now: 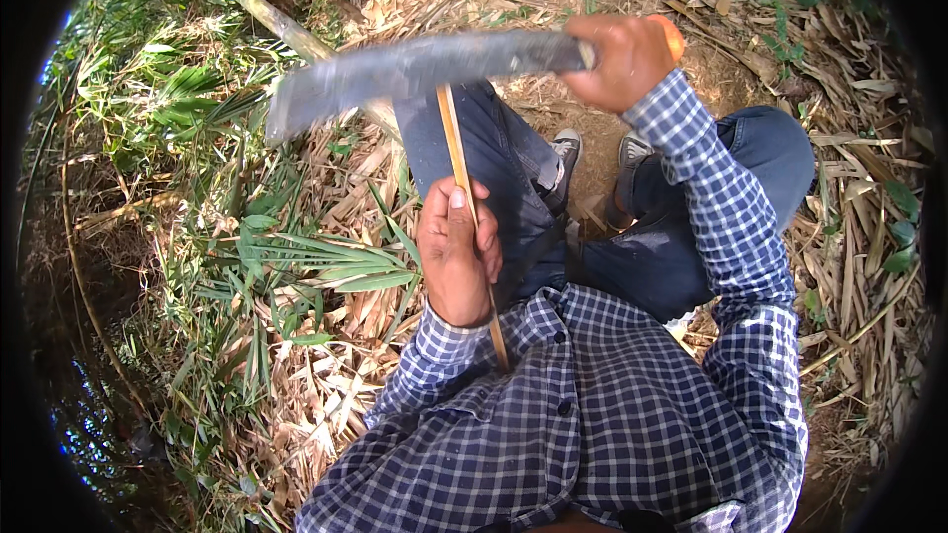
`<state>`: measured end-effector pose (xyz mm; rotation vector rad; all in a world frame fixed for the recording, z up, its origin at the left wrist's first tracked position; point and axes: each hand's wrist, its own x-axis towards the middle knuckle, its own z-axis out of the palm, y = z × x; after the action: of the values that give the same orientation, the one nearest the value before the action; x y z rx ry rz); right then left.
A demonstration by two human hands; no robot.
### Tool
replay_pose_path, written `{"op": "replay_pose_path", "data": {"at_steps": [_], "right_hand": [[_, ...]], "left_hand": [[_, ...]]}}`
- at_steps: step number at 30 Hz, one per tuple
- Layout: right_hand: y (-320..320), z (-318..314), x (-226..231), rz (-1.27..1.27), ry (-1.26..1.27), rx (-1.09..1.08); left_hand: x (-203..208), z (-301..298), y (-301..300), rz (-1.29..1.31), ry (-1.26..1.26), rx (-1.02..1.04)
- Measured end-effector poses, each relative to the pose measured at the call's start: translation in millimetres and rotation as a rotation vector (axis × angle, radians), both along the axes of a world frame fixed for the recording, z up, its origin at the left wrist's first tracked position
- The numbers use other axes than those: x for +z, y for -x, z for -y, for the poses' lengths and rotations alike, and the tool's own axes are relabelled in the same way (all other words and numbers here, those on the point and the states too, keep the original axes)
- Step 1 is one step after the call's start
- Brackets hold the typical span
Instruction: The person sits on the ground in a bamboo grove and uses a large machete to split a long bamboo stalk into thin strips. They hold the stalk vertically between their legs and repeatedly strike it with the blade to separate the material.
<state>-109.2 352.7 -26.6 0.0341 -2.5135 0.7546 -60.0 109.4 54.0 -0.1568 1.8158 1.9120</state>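
Note:
My right hand (624,61) is closed round the orange handle of a machete (434,64). Its long grey blade, smeared by motion, reaches leftward across the far end of a thin split bamboo strip (452,133). Whether blade and strip touch I cannot tell. My left hand (459,252) grips the strip near its middle, thumb laid along it. The strip's near end runs back against my checked shirt (523,415). Under the blade and strip lies my left thigh in dark jeans (420,138).
A bamboo pole (267,15) slants across the ground at the far left. Green bamboo leaves (341,262) stand beside my left arm. Dry leaves (859,237) litter the ground at the right. My sneakers (566,148) rest on bare soil between my bent legs.

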Motion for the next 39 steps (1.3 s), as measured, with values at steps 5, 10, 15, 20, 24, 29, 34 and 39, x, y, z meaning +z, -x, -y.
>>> {"op": "replay_pose_path", "data": {"at_steps": [5, 10, 15, 20, 24, 29, 34, 39], "right_hand": [[-9, -6, 10, 0.083, 0.145, -0.041], [-26, 38, 17, -0.008, 0.143, 0.289], [-10, 21, 8, -0.067, 0.038, 0.224], [-2, -17, 3, 0.057, 0.005, -0.169], [-19, 8, 11, 0.066, 0.148, 0.052], [-25, 35, 16, 0.045, 0.089, 0.272], [-12, 20, 9, -0.044, 0.087, 0.227], [2, -21, -6, 0.041, 0.01, -0.144]], "left_hand": [[0, -5, 2, 0.006, 0.012, -0.021], [-9, 3, 0, 0.026, 0.049, -0.029], [2, 0, 0, 0.045, 0.02, 0.026], [6, 1, 1, -0.003, -0.005, 0.014], [3, 0, 6, 0.0, 0.023, 0.02], [-1, 0, 1, 0.001, 0.061, -0.004], [6, -3, 0, 0.019, 0.032, 0.027], [4, 1, -3, -0.002, 0.001, -0.005]]}}
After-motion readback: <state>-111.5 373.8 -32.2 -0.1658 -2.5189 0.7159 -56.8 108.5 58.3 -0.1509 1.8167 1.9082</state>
